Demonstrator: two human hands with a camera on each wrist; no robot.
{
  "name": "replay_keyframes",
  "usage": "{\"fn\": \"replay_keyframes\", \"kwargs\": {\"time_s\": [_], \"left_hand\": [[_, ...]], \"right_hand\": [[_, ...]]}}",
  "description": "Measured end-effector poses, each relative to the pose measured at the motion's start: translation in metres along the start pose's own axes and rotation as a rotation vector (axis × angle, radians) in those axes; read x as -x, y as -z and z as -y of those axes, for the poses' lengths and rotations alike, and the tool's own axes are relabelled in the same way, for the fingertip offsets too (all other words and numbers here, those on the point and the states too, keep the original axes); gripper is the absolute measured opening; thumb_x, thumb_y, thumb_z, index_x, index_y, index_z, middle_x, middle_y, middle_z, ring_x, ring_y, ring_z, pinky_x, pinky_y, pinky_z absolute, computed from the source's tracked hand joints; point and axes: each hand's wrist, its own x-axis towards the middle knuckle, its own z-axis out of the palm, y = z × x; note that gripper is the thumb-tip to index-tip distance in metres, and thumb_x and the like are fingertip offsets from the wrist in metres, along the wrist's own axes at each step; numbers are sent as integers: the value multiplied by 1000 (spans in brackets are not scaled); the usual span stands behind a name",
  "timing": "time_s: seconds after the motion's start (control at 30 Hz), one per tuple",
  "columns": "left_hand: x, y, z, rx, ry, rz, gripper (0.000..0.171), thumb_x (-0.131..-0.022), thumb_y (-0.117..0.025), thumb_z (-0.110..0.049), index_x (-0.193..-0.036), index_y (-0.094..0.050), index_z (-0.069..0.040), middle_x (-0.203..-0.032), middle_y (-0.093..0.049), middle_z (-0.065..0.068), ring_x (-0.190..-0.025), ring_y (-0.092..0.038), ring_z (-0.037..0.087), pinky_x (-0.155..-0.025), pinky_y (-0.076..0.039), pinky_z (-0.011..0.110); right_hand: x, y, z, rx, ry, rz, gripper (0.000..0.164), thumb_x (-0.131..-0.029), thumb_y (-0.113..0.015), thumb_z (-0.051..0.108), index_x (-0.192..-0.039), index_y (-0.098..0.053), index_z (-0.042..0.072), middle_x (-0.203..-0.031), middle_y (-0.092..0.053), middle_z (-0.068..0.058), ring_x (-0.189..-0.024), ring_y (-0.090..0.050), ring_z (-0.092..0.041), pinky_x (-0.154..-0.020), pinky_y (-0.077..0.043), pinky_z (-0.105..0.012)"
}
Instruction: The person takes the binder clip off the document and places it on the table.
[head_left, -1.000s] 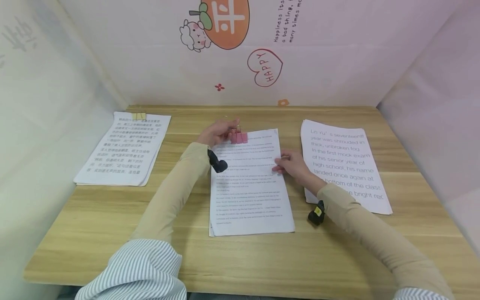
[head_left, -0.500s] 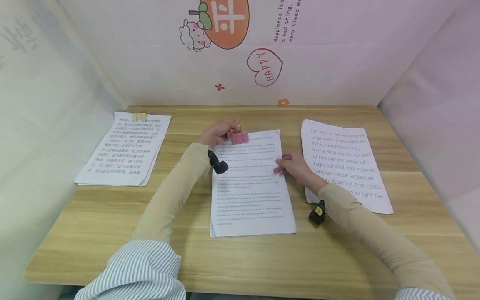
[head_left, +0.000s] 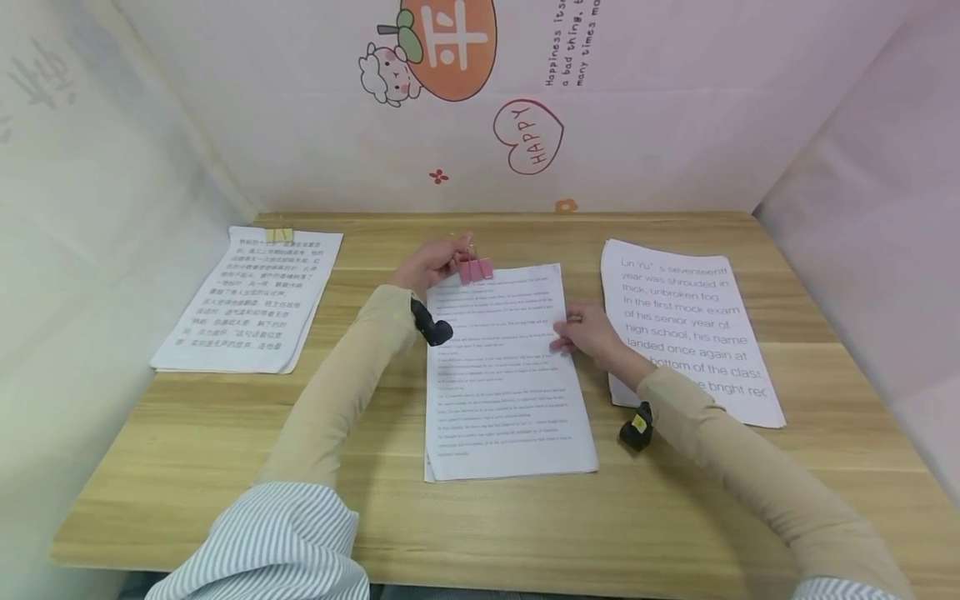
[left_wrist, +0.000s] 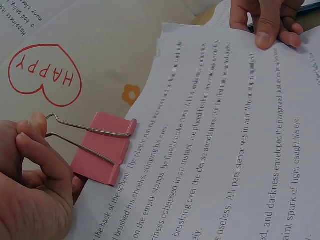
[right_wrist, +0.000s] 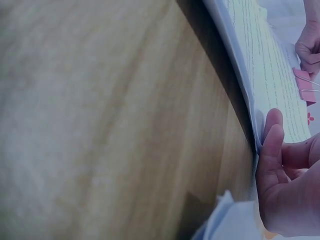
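A stack of printed sheets [head_left: 502, 392] lies mid-table, its top edge angled away from me. A pink binder clip [left_wrist: 104, 148] sits across the stack's top edge, partly over the paper and partly beyond it. How deep it bites cannot be seen. My left hand [head_left: 432, 262] pinches the clip's wire handles [left_wrist: 75, 125] between thumb and fingers. On the stack's right side, my right hand [head_left: 592, 333] holds the edge of the sheets, thumb on top and fingers beneath. In the right wrist view the same hand [right_wrist: 295, 175] pinches the paper's margin.
To the left lies another printed stack [head_left: 247, 304] with a yellow binder clip [head_left: 279, 235] at its top. A large-print stack [head_left: 690, 333] lies at the right, partly under my right wrist. A printed backdrop [head_left: 660, 108] rises behind the wooden table [head_left: 225, 467].
The pink clip and left hand have shifted slightly up toward the table's back. The middle stack has slid a little toward me and right, so the clip now covers less paper.
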Motion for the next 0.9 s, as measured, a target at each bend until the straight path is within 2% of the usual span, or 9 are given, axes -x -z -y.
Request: {"fn": "replay_keyframes", "kwargs": {"time_s": [0.1,0.27,0.57,0.77,0.9], "left_hand": [[0,2,-2,37,6,2,40,-94,-55,-28,-123,-54,-1,-83,-53,2,-52,-39,3,-42,-27,11],[-1,4,-5,59,-11,12,32,-95,-53,-26,-113,-56,-1,-81,-54,2,-50,-39,1,-41,-27,10],[0,10,-10,154,-30,1,26,-95,-53,-23,-108,-56,0,-88,-54,5,-50,-38,1,-40,-25,9],[1,13,-12,157,-27,-25,23,-95,-53,-26,-105,-58,-5,-92,-55,5,-53,-40,2,-42,-26,10],[1,18,-14,153,-25,-41,20,-93,-54,-27,-101,-59,-9,-85,-58,3,-52,-40,3,-42,-25,11]], "right_hand": [[1,0,0,9,-2,-4,36,-95,-49,10,-130,-48,-1,-103,-65,-22,-67,-65,-7,-62,-54,-17],[2,0,0,13,-8,0,34,-95,-49,11,-128,-49,0,-104,-66,-21,-69,-65,-7,-64,-54,-18],[3,0,0,21,1,0,32,-95,-49,10,-126,-51,0,-103,-67,-21,-68,-65,-8,-63,-53,-18],[2,0,1,21,-3,9,35,-95,-49,11,-128,-49,0,-106,-65,-23,-69,-65,-7,-64,-54,-18],[2,-1,2,18,5,15,35,-95,-49,11,-129,-49,0,-108,-64,-23,-69,-65,-7,-64,-54,-18]]}}
